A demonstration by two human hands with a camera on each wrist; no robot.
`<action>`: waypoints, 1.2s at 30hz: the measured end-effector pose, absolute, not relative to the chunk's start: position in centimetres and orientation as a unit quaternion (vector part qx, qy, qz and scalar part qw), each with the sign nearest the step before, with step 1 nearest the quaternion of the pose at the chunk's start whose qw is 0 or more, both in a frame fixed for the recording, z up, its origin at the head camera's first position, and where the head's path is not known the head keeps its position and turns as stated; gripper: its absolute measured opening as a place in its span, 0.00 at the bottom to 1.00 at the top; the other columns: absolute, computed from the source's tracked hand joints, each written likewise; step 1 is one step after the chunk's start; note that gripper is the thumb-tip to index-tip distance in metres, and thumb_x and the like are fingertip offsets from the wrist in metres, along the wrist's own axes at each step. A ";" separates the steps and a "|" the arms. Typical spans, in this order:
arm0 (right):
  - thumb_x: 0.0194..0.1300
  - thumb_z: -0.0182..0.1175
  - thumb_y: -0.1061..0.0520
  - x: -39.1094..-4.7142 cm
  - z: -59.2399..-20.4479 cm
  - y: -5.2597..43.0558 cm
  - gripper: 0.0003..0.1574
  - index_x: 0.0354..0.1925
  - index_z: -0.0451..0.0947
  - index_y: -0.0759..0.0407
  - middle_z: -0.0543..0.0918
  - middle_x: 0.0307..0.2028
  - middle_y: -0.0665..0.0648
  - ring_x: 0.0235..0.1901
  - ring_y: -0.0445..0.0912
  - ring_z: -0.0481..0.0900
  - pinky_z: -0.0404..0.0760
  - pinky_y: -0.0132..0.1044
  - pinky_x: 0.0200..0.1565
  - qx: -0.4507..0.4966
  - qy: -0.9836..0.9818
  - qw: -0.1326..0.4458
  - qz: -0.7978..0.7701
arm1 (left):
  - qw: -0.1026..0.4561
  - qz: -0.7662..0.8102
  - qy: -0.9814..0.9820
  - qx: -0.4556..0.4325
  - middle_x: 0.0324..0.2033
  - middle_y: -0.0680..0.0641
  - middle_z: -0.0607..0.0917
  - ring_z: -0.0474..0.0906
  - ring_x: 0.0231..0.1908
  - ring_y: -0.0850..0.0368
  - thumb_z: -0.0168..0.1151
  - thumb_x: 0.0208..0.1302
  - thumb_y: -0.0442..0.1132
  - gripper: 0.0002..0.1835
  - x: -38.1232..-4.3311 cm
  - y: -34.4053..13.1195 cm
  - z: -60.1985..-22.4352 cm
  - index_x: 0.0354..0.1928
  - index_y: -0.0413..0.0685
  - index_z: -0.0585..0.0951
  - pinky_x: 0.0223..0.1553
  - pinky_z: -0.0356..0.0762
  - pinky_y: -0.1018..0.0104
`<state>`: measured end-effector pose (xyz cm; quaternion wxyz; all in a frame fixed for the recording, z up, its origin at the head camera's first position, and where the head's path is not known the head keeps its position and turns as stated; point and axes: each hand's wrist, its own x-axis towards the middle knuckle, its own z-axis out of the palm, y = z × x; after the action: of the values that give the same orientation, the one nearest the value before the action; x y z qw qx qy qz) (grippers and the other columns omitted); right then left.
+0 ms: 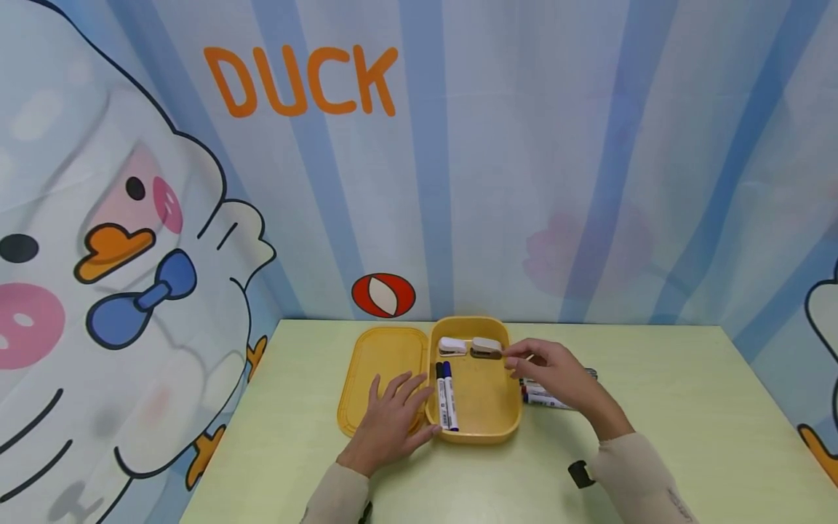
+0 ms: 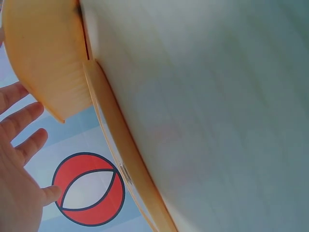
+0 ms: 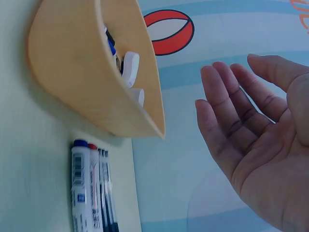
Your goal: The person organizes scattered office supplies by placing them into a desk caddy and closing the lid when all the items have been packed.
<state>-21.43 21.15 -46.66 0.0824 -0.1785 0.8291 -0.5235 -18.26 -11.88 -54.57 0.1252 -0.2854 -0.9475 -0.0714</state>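
Note:
A yellow plastic box [image 1: 487, 404] stands in the middle of the table. Inside, a white stapler [image 1: 452, 345] and a grey-white stapler [image 1: 487, 346] lie side by side at the far end. Along its left wall lie a black-capped marker [image 1: 441, 400] and a blue-capped marker [image 1: 450, 400]. My left hand [image 1: 390, 422] has its fingers spread at the box's left rim, over the edge of a yellow lid [image 1: 366, 353]. Just above the right rim hovers my right hand [image 1: 556, 370], its fingers loosely bent and nothing in them, as the right wrist view shows.
Right of the box, partly under my right hand, lie a blue-capped marker [image 3: 79, 188], a red-capped marker [image 3: 94, 193] and several thin pens [image 3: 106, 188]. A striped curtain [image 1: 478, 182] with duck pictures hangs behind the pale table [image 1: 687, 407]. A black strap [image 1: 580, 474] shows by my right sleeve.

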 end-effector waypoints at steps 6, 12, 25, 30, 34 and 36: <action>0.73 0.61 0.46 -19.8 -47.3 23.4 0.18 0.54 0.82 0.54 0.86 0.48 0.58 0.44 0.53 0.86 0.86 0.42 0.48 -0.160 0.835 0.068 -0.522 | 0.114 -0.071 -0.950 -0.281 0.73 0.52 0.69 0.62 0.73 0.47 0.50 0.68 0.72 0.35 -18.3 -11.9 -54.5 0.69 0.62 0.74 0.68 0.53 0.25; 0.73 0.61 0.46 -18.3 -48.4 25.8 0.19 0.54 0.82 0.55 0.85 0.50 0.60 0.45 0.46 0.85 0.85 0.41 0.46 -0.128 0.847 0.051 -0.513 | 0.110 -0.074 -0.951 -0.278 0.73 0.52 0.69 0.61 0.73 0.47 0.53 0.68 0.71 0.35 -18.3 -11.8 -54.3 0.69 0.62 0.74 0.68 0.52 0.25; 0.73 0.62 0.50 -16.8 -51.7 30.6 0.15 0.52 0.84 0.55 0.87 0.47 0.53 0.44 0.45 0.83 0.82 0.37 0.41 -0.064 0.913 -0.001 -0.403 | 0.107 -0.083 -0.952 -0.275 0.72 0.51 0.70 0.62 0.72 0.46 0.57 0.67 0.69 0.34 -18.0 -11.7 -54.3 0.68 0.61 0.75 0.67 0.53 0.24; 0.72 0.63 0.48 -16.8 -53.0 32.0 0.15 0.50 0.85 0.54 0.87 0.47 0.55 0.47 0.51 0.84 0.83 0.47 0.45 -0.038 0.921 0.008 -0.387 | 0.103 -0.084 -0.953 -0.274 0.73 0.51 0.70 0.62 0.73 0.46 0.56 0.67 0.69 0.34 -18.0 -11.7 -54.3 0.68 0.61 0.75 0.67 0.53 0.24; 0.71 0.64 0.48 -16.7 -53.9 33.0 0.16 0.51 0.84 0.56 0.87 0.47 0.55 0.48 0.54 0.83 0.82 0.49 0.46 -0.017 0.927 0.023 -0.374 | 0.107 -0.085 -0.951 -0.279 0.72 0.51 0.70 0.62 0.72 0.46 0.57 0.66 0.69 0.34 -18.1 -11.7 -54.3 0.68 0.60 0.75 0.67 0.52 0.23; 0.71 0.64 0.48 -16.8 -54.2 33.3 0.17 0.51 0.84 0.56 0.87 0.46 0.55 0.48 0.54 0.83 0.81 0.51 0.47 -0.011 0.928 0.027 -0.372 | 0.112 -0.083 -0.950 -0.280 0.72 0.51 0.71 0.63 0.72 0.46 0.57 0.66 0.69 0.34 -18.2 -11.7 -54.3 0.68 0.60 0.75 0.67 0.53 0.23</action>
<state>-16.77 33.35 -54.20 0.0270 -0.0112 0.9276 -0.3725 -18.20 -11.71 -54.32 0.1116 -0.2802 -0.9498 -0.0833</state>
